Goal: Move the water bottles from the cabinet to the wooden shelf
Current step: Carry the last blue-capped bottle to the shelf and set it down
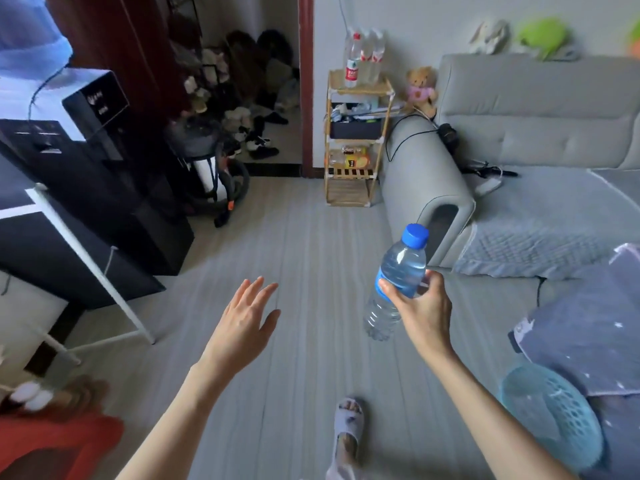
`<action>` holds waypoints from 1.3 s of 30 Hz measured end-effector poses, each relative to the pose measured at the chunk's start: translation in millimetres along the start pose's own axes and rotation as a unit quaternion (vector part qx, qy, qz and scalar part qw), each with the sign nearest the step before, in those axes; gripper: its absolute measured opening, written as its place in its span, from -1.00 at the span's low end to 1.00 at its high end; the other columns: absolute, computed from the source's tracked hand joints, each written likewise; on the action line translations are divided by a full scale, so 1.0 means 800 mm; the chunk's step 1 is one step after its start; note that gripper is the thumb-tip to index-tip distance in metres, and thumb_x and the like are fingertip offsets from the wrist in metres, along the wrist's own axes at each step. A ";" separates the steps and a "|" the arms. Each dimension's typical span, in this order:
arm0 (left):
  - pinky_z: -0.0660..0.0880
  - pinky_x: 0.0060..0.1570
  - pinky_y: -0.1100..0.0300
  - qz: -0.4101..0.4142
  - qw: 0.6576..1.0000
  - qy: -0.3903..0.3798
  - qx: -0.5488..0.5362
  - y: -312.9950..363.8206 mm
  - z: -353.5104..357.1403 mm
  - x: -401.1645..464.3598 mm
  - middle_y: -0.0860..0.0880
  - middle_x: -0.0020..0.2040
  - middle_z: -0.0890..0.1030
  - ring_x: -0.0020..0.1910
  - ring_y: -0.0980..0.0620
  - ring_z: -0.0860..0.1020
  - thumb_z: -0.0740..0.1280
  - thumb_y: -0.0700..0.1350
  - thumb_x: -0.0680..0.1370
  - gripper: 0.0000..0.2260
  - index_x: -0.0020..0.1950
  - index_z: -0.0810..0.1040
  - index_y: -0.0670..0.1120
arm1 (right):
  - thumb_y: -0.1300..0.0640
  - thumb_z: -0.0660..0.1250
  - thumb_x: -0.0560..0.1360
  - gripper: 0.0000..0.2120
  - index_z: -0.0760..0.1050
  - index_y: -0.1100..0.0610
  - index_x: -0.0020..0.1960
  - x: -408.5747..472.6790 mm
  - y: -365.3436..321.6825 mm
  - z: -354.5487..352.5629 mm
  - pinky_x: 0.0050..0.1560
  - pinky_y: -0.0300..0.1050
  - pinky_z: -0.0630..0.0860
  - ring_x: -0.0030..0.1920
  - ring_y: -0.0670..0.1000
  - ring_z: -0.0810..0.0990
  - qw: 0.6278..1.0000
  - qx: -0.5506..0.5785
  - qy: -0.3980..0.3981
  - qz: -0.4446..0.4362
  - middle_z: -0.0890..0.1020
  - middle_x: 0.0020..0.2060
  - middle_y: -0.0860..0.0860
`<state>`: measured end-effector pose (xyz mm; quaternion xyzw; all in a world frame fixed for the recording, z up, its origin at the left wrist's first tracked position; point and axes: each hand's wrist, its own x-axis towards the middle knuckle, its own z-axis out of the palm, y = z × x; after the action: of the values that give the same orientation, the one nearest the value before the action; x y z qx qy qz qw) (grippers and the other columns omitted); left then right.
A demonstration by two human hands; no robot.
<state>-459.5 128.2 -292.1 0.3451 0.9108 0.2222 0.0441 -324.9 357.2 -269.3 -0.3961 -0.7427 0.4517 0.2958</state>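
My right hand (424,311) grips a clear water bottle (398,268) with a blue cap and blue label, tilted with its cap up and to the right, held over the floor. My left hand (244,325) is held out over the floor with fingers spread and nothing in it. The wooden shelf (356,140) stands at the far wall beside the sofa arm. Three clear bottles with red labels (363,57) stand upright on its top tier. The black cabinet (86,188) is at the left.
A grey sofa (519,140) fills the right side, its arm next to the shelf. A teddy bear (420,90) sits on that arm. A white metal frame (100,271) leans by the cabinet. A teal basket (550,414) is at lower right. My slippered foot (348,434) is below.
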 end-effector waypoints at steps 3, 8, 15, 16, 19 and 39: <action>0.12 0.41 0.00 -0.006 1.000 0.005 -0.011 0.015 0.009 0.114 -0.10 0.47 0.22 0.49 -0.10 0.05 0.20 -0.02 0.56 -0.56 0.43 0.23 -0.02 | -0.05 0.54 0.22 -0.45 0.38 0.15 0.05 0.114 -0.002 0.020 -0.14 -0.16 0.35 -0.11 -0.02 0.51 1.000 -0.008 -0.006 -0.001 0.55 -0.09 -0.03; 0.12 0.41 0.01 0.003 1.000 0.021 -0.021 0.041 0.004 0.284 -0.09 0.48 0.21 0.49 -0.08 0.04 0.20 -0.03 0.56 -0.56 0.43 0.23 -0.03 | -0.06 0.53 0.23 -0.45 0.36 0.15 0.04 0.292 -0.034 0.050 -0.19 -0.16 0.31 -0.12 -0.01 0.49 1.000 -0.005 0.010 0.001 0.52 -0.13 -0.04; 0.10 0.42 0.02 -0.017 0.999 0.001 -0.030 0.024 0.032 0.487 -0.08 0.49 0.18 0.49 -0.07 0.02 0.19 -0.02 0.56 -0.56 0.43 0.22 -0.02 | -0.12 0.53 0.21 -0.47 0.33 0.07 -0.02 0.496 -0.043 0.123 -0.15 -0.10 0.44 -0.09 0.01 0.55 1.000 -0.002 0.015 0.010 0.58 -0.07 0.02; 0.10 0.42 0.02 -0.015 0.999 -0.004 -0.030 0.019 0.039 0.519 -0.08 0.49 0.18 0.49 -0.07 0.02 0.19 -0.02 0.56 -0.56 0.43 0.21 -0.02 | -0.11 0.53 0.21 -0.47 0.34 0.08 -0.02 0.523 -0.042 0.136 -0.17 -0.11 0.42 -0.09 0.01 0.55 1.000 -0.008 0.015 0.010 0.58 -0.08 0.02; 0.10 0.42 0.01 -0.006 0.999 -0.014 -0.030 -0.002 0.055 0.625 -0.09 0.48 0.19 0.49 -0.08 0.02 0.18 -0.01 0.57 -0.56 0.43 0.21 -0.02 | -0.09 0.53 0.22 -0.48 0.36 0.08 -0.01 0.606 -0.039 0.182 -0.20 -0.14 0.39 -0.11 0.01 0.54 1.000 -0.022 0.015 0.014 0.56 -0.10 0.00; 0.05 0.42 0.05 0.039 0.996 -0.042 -0.073 -0.041 0.105 1.223 -0.17 0.44 0.26 0.47 -0.15 0.11 0.25 -0.13 0.54 -0.57 0.40 0.29 -0.12 | -0.13 0.53 0.20 -0.47 0.36 0.07 -0.01 1.142 -0.071 0.387 -0.15 -0.08 0.44 -0.09 0.01 0.55 0.997 -0.037 0.046 0.042 0.56 -0.09 -0.03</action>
<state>-1201.1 772.2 -309.9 0.3855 0.8752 0.2752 0.0983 -1057.2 987.4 -272.6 -0.4587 -0.7270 0.4169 0.2955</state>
